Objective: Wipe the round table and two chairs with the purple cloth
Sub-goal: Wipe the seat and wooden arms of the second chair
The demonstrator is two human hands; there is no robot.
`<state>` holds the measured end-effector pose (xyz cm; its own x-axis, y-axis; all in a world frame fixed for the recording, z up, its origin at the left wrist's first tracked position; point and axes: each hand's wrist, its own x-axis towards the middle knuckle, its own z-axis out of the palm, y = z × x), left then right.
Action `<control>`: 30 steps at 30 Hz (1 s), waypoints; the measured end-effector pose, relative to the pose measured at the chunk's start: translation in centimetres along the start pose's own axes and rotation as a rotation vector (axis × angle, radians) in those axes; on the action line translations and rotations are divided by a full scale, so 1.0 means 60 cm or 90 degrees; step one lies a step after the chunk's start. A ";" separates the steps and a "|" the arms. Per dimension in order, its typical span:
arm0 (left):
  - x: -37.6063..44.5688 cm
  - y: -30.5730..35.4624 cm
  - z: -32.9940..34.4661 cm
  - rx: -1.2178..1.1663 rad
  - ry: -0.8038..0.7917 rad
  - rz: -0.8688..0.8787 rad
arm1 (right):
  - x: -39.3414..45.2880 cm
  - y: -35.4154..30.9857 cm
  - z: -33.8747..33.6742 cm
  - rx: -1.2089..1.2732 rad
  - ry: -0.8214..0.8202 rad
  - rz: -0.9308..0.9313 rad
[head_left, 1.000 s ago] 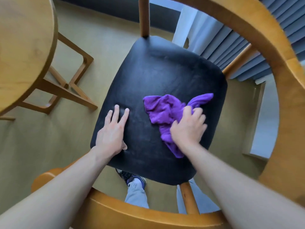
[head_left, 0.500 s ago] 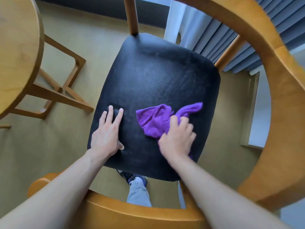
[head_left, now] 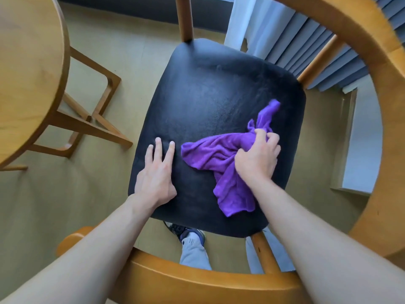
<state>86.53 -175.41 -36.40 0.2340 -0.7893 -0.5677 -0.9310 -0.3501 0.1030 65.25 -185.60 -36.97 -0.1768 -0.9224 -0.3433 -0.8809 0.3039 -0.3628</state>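
Observation:
I look straight down on a chair with a black padded seat (head_left: pixel 210 95) and a curved wooden backrest (head_left: pixel 197 284) that rings the view. My right hand (head_left: pixel 257 157) is clenched on the purple cloth (head_left: pixel 215 155), which lies crumpled on the seat's right half, with one end trailing toward the seat's near edge. My left hand (head_left: pixel 156 174) rests flat on the seat's left front part, fingers spread, holding nothing. The round wooden table (head_left: pixel 28 69) fills the upper left corner.
The table's wooden legs (head_left: pixel 92 126) stand on the beige floor left of the chair. Grey curtains (head_left: pixel 313 51) hang at the upper right. My shoe and trouser legs (head_left: pixel 192 244) show under the seat's near edge.
My right hand has swept the cloth rightward across the seat, and the cloth has spread out and trails toward the near edge. The left hand stays pressed in the same place.

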 end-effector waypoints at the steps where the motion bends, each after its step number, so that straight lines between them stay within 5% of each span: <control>1: 0.000 0.001 0.000 -0.003 -0.004 0.001 | -0.018 -0.005 0.003 -0.057 -0.006 -0.024; 6: -0.001 0.010 -0.006 -0.074 -0.044 -0.011 | -0.136 0.028 0.021 -0.249 -0.270 -0.358; 10: -0.018 0.037 -0.008 -0.177 -0.073 -0.007 | -0.119 0.047 -0.022 -0.158 -0.466 -0.307; 12: -0.037 0.073 -0.014 -0.290 -0.085 0.016 | -0.106 0.048 -0.051 -0.055 -0.482 -0.236; 17: -0.085 0.198 -0.047 -0.709 -0.189 -0.101 | -0.093 0.054 -0.155 0.157 -0.393 -0.149; 20: -0.084 0.256 -0.079 -0.810 -0.252 -0.088 | -0.077 0.067 -0.227 0.228 -0.322 -0.170; 24: -0.080 0.318 -0.150 -0.755 -0.237 0.050 | -0.041 0.090 -0.337 0.260 -0.166 -0.209; 30: -0.104 0.401 -0.309 -0.598 -0.007 0.290 | -0.021 0.124 -0.504 0.255 0.094 -0.258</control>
<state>67.84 -188.27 -15.26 -0.0910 -0.9420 -0.3229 -0.3370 -0.2760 0.9001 45.63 -189.41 -13.02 0.0554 -0.9984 0.0051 -0.6615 -0.0406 -0.7489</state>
